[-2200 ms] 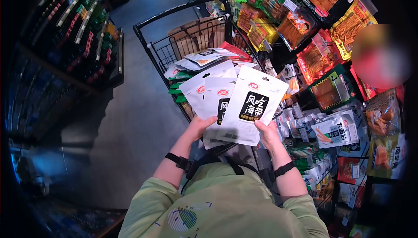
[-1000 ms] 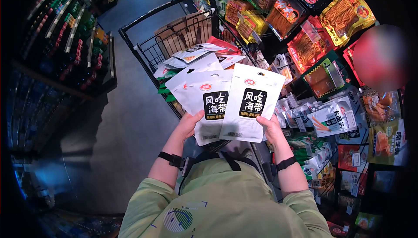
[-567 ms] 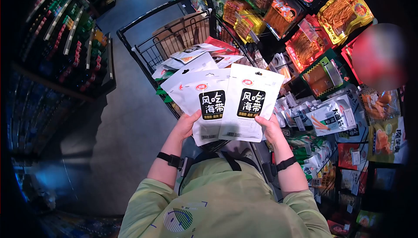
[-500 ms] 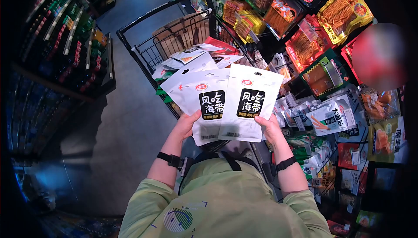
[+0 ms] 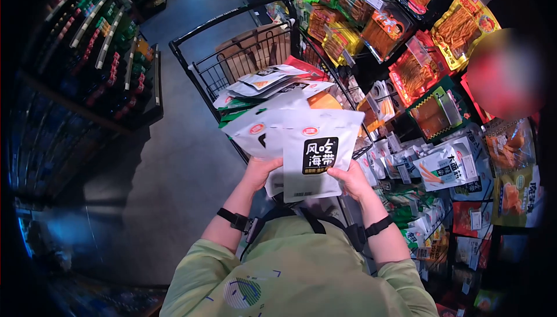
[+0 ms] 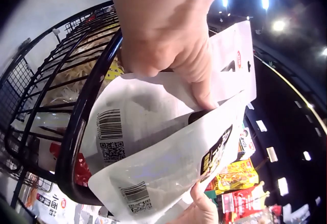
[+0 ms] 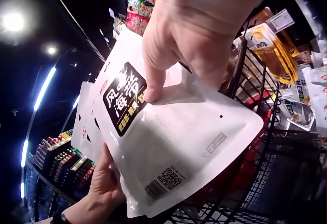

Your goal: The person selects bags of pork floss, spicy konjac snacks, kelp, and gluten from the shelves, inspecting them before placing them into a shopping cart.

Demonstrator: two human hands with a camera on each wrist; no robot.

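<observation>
In the head view my left hand [image 5: 264,172] pinches white kelp snack pouches [image 5: 259,137], thumb on the front. My right hand [image 5: 352,179] grips another white kelp snack pouch [image 5: 313,183], its thumb beside the black label. This front pouch overlaps those in the left hand and covers most of their labels. In the left wrist view the left thumb lies on one pouch [image 6: 153,101], and the right hand [image 6: 199,208] shows below. In the right wrist view the right thumb presses the front pouch [image 7: 189,127], with the left hand [image 7: 104,185] at its lower edge.
A black wire shopping cart [image 5: 184,56] stands just ahead, holding a brown bag [image 5: 252,50] and a heap of snack pouches [image 5: 270,76]. Hanging snack packs [image 5: 444,163] crowd the rack at right. Bottle shelves [image 5: 116,64] line the left, across a grey floor [image 5: 168,183].
The pouches were fanned, then spread side by side with two labels showing. Now the right hand's pouch has shifted left and lower over the left hand's pouches, hiding most of their labels.
</observation>
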